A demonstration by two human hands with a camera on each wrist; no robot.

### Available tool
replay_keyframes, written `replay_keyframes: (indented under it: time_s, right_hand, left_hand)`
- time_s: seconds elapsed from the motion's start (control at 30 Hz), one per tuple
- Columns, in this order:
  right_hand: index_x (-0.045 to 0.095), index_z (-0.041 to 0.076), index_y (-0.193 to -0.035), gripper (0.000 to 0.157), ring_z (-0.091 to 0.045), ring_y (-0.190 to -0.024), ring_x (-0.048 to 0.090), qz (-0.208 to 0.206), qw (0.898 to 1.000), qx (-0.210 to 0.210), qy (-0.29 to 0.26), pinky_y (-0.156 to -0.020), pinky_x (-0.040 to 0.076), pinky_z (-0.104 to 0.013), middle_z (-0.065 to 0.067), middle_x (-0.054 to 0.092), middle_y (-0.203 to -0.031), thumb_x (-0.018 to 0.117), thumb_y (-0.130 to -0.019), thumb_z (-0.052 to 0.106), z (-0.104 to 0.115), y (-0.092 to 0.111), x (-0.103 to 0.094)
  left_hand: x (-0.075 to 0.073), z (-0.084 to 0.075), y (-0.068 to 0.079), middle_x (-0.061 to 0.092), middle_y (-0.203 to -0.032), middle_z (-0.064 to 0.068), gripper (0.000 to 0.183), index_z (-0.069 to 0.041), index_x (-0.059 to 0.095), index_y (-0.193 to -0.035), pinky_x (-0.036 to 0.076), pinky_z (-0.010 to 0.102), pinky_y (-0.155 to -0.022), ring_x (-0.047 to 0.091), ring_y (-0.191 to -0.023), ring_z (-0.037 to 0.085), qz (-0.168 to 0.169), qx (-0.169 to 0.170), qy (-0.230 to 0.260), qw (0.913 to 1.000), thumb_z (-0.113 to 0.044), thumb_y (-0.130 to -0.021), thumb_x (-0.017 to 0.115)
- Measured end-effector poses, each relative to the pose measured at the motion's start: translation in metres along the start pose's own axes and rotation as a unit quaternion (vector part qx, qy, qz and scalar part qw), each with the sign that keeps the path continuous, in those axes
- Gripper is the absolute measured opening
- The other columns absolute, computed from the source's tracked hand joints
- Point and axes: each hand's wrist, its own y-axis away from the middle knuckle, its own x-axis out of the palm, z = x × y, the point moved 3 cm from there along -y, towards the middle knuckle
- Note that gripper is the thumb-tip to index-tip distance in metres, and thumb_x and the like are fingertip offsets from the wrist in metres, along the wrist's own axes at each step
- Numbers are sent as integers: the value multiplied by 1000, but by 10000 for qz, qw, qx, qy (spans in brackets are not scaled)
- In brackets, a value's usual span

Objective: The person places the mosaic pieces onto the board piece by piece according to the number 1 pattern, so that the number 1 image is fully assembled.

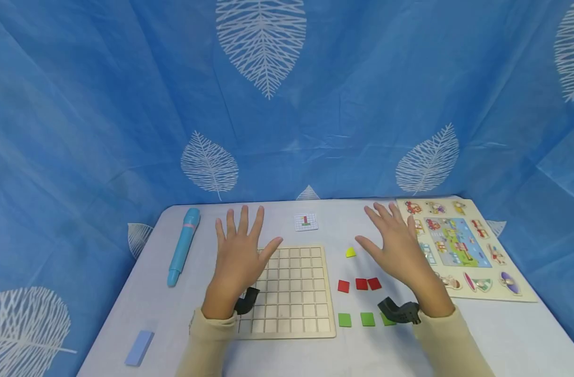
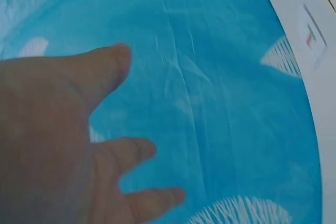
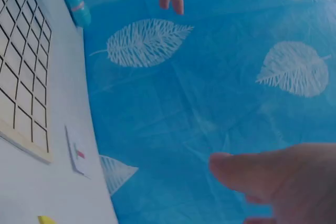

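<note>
My left hand (image 1: 240, 256) is held with fingers spread over the left part of a wooden grid board (image 1: 296, 290), holding nothing. My right hand (image 1: 397, 246), also spread and holding nothing, overlaps the left side of a picture puzzle board (image 1: 498, 285) in the head view. Between the hands lie a small card (image 1: 306, 221) with a red and green figure on a grid, and a yellow piece (image 1: 350, 252). Several red squares (image 1: 343, 286) and green squares (image 1: 345, 320) lie right of the grid board; a black wrist strap (image 1: 400, 310) partly covers one green square.
A turquoise microphone-shaped stick (image 1: 183, 248) lies at the table's left. Nearer the front left is a blue block (image 1: 139, 348). A blue cloth with white leaf prints (image 1: 263, 42) hangs right behind the white table (image 1: 277, 358).
</note>
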Motion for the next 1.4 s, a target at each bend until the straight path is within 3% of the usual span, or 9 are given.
replay_keyframes:
  time_s: [0.1, 0.2, 0.3, 0.57, 0.73, 0.9, 1.1, 1.23, 1.4]
  right_hand:
    - [56, 5, -146, 60, -43, -142, 39, -435, 9969, -380, -534, -110, 30, -66, -20, 50, -149, 78, -92, 22, -10, -7, 5]
    - [66, 6, -135, 50, -38, -124, 58, -659, 9919, -681, -843, -95, 49, -58, -15, 62, -135, 82, -89, 14, -20, -11, 11]
    - [71, 8, -128, 41, -31, -106, 65, -503, 9911, -672, -1029, -85, 54, -53, -11, 67, -121, 82, -89, 12, -31, -14, 21]
    - [75, 7, -123, 32, -18, -80, 55, 513, 9915, -99, -1188, -69, 48, -34, -3, 65, -95, 78, -91, 10, -68, -17, 61]
    - [75, 12, -125, 34, -20, -81, 50, 776, 9866, 207, -1420, -69, 42, -32, 1, 57, -87, 78, -92, 14, -85, -14, 80]
    - [75, 16, -125, 36, -19, -77, 45, 960, 9837, 257, -1496, -68, 37, -33, 0, 51, -81, 81, -90, 18, -94, -10, 94]
    - [78, 17, -119, 32, -16, -71, 44, 936, 9831, 75, -1574, -67, 36, -32, 2, 48, -76, 83, -88, 23, -96, -6, 100]
    - [78, 16, -117, 31, -15, -69, 44, 891, 9848, 56, -1489, -67, 36, -32, 2, 47, -73, 83, -88, 24, -95, -8, 102]
    - [78, 16, -117, 32, -16, -68, 43, 955, 9856, 208, -1379, -69, 36, -36, 2, 45, -70, 84, -87, 25, -97, -8, 106]
  left_hand:
    - [-1, 20, 1, 26, -164, 21, 79, -16, 25, -164, 2, 63, -119, 15, -152, 45, -32, 279, 479, 9985, -54, -102, 56]
    - [4, 41, 3, 35, -161, 15, 74, -17, 31, -162, 8, 59, -120, 25, -151, 38, 19, 636, 1181, 9910, -44, -102, 63]
    - [13, 59, 8, 50, -152, 10, 65, -19, 40, -158, 12, 55, -121, 36, -147, 33, 224, 813, 1876, 9786, -32, -101, 68]
    - [37, 93, 24, 69, -123, 4, 58, -15, 57, -147, 42, 56, -105, 57, -128, 30, 479, 583, 2786, 9574, -6, -93, 75]
    - [55, 108, 32, 68, -107, -4, 51, -13, 61, -144, 51, 47, -89, 63, -105, 19, 611, 392, 2743, 9589, -11, -94, 75]
    - [76, 124, 43, 61, -89, -9, 48, -11, 64, -140, 48, 30, -73, 57, -83, 10, 1075, 29, 2601, 9596, -18, -94, 76]
    - [93, 139, 58, 50, -67, -6, 48, -14, 67, -136, 42, 27, -59, 44, -59, 8, 1525, -386, 2828, 9462, -27, -92, 79]
    - [99, 143, 61, 44, -61, -7, 50, -18, 67, -137, 39, 26, -57, 37, -54, 6, 1503, -365, 2974, 9421, -31, -91, 80]
    - [103, 142, 59, 42, -58, -8, 50, -21, 68, -137, 36, 25, -53, 35, -51, 6, 1436, -353, 2880, 9461, -35, -90, 80]
